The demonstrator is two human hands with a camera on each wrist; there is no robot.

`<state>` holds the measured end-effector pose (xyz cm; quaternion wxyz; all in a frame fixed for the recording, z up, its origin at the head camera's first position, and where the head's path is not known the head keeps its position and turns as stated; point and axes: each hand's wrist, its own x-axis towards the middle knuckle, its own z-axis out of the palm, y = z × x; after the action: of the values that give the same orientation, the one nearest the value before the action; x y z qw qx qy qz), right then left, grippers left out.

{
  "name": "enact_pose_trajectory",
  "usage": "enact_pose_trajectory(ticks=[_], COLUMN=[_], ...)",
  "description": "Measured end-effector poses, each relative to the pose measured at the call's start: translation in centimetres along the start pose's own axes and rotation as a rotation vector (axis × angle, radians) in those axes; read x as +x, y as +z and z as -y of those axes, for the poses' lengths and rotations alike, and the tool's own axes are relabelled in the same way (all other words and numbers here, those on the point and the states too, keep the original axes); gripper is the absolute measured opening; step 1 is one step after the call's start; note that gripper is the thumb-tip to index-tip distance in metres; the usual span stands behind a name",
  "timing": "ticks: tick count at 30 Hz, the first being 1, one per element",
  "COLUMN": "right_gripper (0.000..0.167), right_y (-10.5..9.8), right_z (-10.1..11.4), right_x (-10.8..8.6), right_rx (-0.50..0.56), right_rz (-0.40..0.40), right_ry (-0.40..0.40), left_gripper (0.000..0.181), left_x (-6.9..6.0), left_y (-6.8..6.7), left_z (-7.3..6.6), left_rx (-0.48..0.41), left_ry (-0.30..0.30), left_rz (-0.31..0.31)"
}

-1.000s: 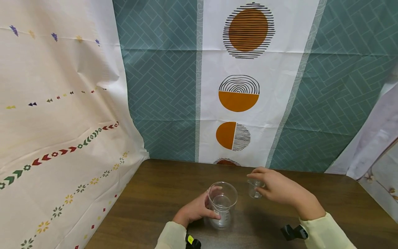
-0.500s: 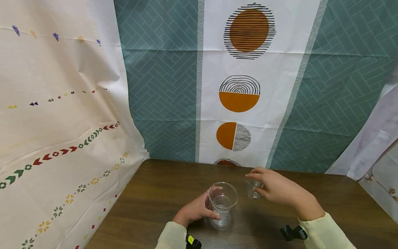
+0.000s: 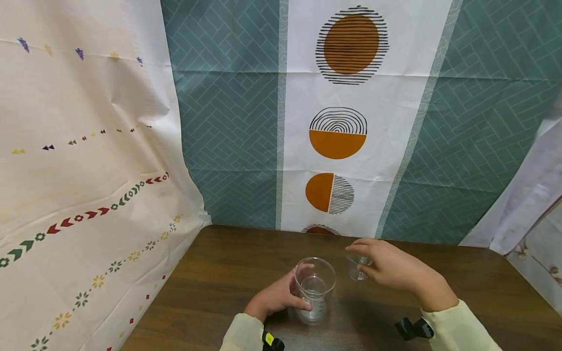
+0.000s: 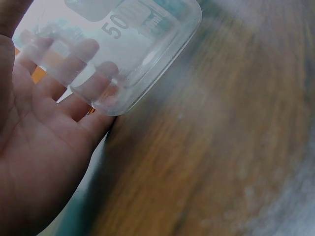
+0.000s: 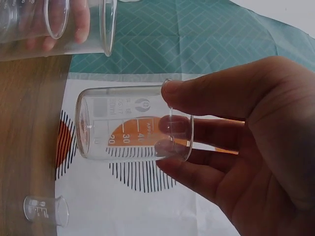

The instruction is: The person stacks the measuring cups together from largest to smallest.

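My left hand [image 3: 281, 295] grips a large clear glass beaker [image 3: 327, 287] around its side, thumb in front and fingers behind. A smaller beaker [image 5: 49, 22] is nested inside it, its rim visible through the wall in the right wrist view. Printed on the large beaker [image 4: 142, 29] are white volume marks. To the right, my right hand [image 3: 391, 263] pinches a small 50 ml beaker [image 5: 130, 110] by its rim, with the thumb on one side and fingers on the other. This small beaker appears upright and raised off the tabletop, and looks empty.
A tiny glass beaker [image 5: 47, 210] stands on the wooden table [image 3: 228, 263], beyond the one in my right hand. Patterned cloth [image 3: 228, 122] hangs behind the table, and a cream cloth [image 3: 88, 195] borders the left side.
The right hand has shifted slightly left with the small beaker, mostly in the first half second. My left hand and the large beaker have stayed put.
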<state>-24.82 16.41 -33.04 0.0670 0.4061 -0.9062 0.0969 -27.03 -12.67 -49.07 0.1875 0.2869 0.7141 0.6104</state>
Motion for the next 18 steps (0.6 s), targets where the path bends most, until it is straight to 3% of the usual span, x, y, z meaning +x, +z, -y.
enact_pose_trajectory(ticks=[18], right_gripper=[0.039], right_y=[-0.76], right_z=[0.96], right_x=[0.35], right_rx=[-0.035], right_rz=[-0.050], right_ry=[-0.035], left_gripper=[0.087], left_x=[-0.16], left_y=[0.15], left_z=[0.09], left_rx=[-0.027], left_ry=[0.019], left_rz=[0.006])
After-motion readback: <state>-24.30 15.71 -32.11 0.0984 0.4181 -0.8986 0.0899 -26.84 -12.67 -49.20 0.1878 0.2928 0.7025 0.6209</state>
